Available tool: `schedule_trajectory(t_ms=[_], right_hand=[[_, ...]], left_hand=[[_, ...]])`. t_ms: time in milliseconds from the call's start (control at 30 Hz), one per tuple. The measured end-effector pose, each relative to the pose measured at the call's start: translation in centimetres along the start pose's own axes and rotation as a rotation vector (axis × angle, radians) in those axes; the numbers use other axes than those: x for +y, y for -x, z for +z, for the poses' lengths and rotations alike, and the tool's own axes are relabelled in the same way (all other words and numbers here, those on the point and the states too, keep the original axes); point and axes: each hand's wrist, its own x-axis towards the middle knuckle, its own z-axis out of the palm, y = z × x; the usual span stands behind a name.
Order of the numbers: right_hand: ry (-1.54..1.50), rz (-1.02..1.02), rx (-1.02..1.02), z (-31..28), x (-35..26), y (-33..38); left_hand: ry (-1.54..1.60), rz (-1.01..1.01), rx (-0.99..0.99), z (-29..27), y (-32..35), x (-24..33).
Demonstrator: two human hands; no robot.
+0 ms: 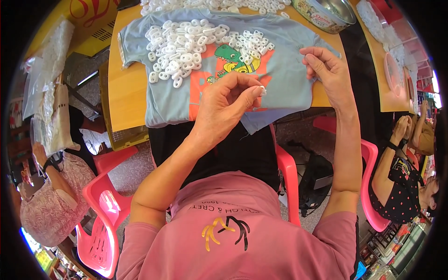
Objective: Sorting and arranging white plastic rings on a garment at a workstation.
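Setting: a crowded work area with pink plastic chairs (105,205) and other people seated to either side; before you, an orange-topped worktop (126,93).

Item 1: a pale blue T-shirt (289,74) with a green dinosaur print, spread flat on the worktop as a mat, its lower hem hanging over the near edge.

Item 2: a heap of small white plastic rings (182,49), lying on the shirt's upper left part and spilling past the collar toward the far edge. The heap is large; by the look of it, most of the pieces are yet to be handled.

Item 3: your left hand (224,105), raised over the shirt's hem, grip closed, thumb and forefinger pinching one small white piece (262,90).

Item 4: your right hand (326,70), over the shirt's right sleeve, fingertips drawn together; whether they hold anything cannot be told.

Item 5: a round metal tin (326,14) at the far right corner. No separate pile of finished pieces can be made out.
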Motion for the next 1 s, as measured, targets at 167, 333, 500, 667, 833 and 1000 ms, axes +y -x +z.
schedule_trajectory(t_ms=[167, 333, 500, 667, 833, 1000], right_hand=[[0.054, 0.044, -0.009, 0.2, -0.7, 0.1], [0.105, 0.028, 0.018, 0.4, -0.9, 0.2], [0.229, -0.031, 0.054, 0.8, -0.7, 0.1], [0.32, -0.064, 0.109, 1.0, -0.7, 0.1], [0.496, -0.112, 0.119, 1.1, -0.8, 0.2], [0.448, -0.142, 0.15, 1.1, -0.7, 0.3]], left_hand=[[-0.005, -0.005, 0.004, 0.0, 0.0, 0.1], [0.002, -0.007, -0.001, 0.0, 0.0, 0.1], [-0.011, -0.006, -0.005, -0.1, 0.0, 0.0], [-0.011, -0.015, -0.005, -0.1, -0.1, 0.0], [0.006, -0.023, 0.006, 0.0, -0.1, 0.1], [0.001, -0.023, -0.005, 0.0, 0.0, 0.2]])
